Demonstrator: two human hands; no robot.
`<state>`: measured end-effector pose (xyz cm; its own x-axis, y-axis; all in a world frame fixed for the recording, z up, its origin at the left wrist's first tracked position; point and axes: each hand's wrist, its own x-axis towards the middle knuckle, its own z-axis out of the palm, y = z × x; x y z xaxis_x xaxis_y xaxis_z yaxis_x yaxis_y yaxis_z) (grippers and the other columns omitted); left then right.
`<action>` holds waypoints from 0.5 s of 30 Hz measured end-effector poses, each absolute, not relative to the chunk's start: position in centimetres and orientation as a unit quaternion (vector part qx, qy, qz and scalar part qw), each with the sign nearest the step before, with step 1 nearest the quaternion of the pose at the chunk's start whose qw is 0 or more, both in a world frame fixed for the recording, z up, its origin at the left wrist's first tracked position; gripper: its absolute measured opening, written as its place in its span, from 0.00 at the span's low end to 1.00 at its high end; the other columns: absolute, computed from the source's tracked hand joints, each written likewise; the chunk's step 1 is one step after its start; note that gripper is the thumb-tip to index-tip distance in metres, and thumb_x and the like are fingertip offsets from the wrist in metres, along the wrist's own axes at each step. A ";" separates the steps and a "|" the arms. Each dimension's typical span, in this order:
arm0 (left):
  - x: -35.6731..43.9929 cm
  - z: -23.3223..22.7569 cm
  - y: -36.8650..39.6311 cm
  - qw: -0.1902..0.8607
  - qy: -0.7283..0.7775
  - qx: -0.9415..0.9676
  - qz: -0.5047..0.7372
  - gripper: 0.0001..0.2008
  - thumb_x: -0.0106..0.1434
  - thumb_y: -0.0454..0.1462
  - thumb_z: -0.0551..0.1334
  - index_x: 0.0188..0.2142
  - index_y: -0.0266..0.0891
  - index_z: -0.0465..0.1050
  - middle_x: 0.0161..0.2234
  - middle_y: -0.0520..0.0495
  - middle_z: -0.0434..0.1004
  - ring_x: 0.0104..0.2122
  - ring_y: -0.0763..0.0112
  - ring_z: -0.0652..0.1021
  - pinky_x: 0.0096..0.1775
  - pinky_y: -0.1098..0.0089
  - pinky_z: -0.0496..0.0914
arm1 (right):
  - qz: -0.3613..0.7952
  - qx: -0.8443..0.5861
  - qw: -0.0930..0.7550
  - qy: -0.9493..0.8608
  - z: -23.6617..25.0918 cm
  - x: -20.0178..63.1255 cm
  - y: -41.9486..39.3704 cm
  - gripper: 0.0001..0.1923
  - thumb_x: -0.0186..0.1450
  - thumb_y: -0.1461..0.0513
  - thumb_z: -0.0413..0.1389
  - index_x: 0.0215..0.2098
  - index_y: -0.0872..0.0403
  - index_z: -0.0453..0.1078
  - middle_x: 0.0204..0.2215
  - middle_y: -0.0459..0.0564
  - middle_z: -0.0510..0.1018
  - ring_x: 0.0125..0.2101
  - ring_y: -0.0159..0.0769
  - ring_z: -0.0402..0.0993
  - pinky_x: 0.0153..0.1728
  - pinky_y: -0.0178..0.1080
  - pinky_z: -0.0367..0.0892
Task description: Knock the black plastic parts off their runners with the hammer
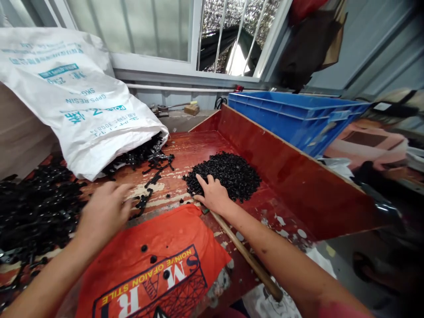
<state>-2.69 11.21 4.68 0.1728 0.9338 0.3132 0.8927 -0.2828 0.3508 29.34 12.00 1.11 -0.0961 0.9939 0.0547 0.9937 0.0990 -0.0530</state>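
Note:
My right hand [214,193] rests at the near left edge of a heap of small black plastic pieces [232,174], its fingers spread. Slightly blurred, my left hand [105,207] hovers over the table with fingers apart and nothing visible in it. Just beyond its fingertips lie a few black plastic strips [143,203]. To its left spreads a large pile of black plastic parts [39,207]. An orange-red bag [159,234] lies flat between my arms, with several small black pieces on it. A wooden stick [247,254] passes beneath my right forearm.
A white woven sack [96,97] at the back left spills black parts from its mouth. A red board [281,176] walls the right side of the worn red table [195,141]. Behind it stands a blue crate [274,112]. A small wooden block [191,109] sits near the window.

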 end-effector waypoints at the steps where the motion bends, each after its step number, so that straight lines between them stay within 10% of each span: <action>1: -0.5 5.2 11.8 0.041 0.576 0.794 0.190 0.17 0.64 0.42 0.55 0.47 0.39 0.77 0.43 0.36 0.77 0.46 0.49 0.76 0.50 0.52 0.69 | 0.000 -0.667 0.038 -0.744 0.8 28.8 12.5 0.39 0.65 0.46 0.60 0.69 0.44 0.53 0.57 0.59 0.66 0.52 0.51 0.68 0.46 0.47 0.69; 7: 5.1 4.8 8.8 0.217 0.470 0.844 0.142 0.10 0.63 0.37 0.58 0.40 0.43 0.79 0.36 0.46 0.80 0.36 0.61 0.78 0.41 0.64 0.70 | 0.006 -0.651 0.045 -0.758 -0.2 28.6 15.3 0.18 0.71 0.57 0.57 0.57 0.53 0.68 0.55 0.55 0.71 0.49 0.45 0.73 0.47 0.50 0.72; 15: 2.9 0.2 -2.2 0.168 0.554 0.806 0.122 0.12 0.66 0.40 0.58 0.46 0.47 0.77 0.40 0.43 0.77 0.39 0.58 0.78 0.41 0.61 0.72 | 0.052 -0.579 0.074 -0.810 1.6 28.5 15.9 0.13 0.71 0.59 0.56 0.51 0.56 0.70 0.49 0.53 0.75 0.44 0.41 0.74 0.45 0.46 0.72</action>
<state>2.90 -2.19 0.23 0.3564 0.9343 0.0118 0.8522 -0.3302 0.4059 28.47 15.90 1.60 -0.3186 0.9460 0.0593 0.9305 0.3241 -0.1708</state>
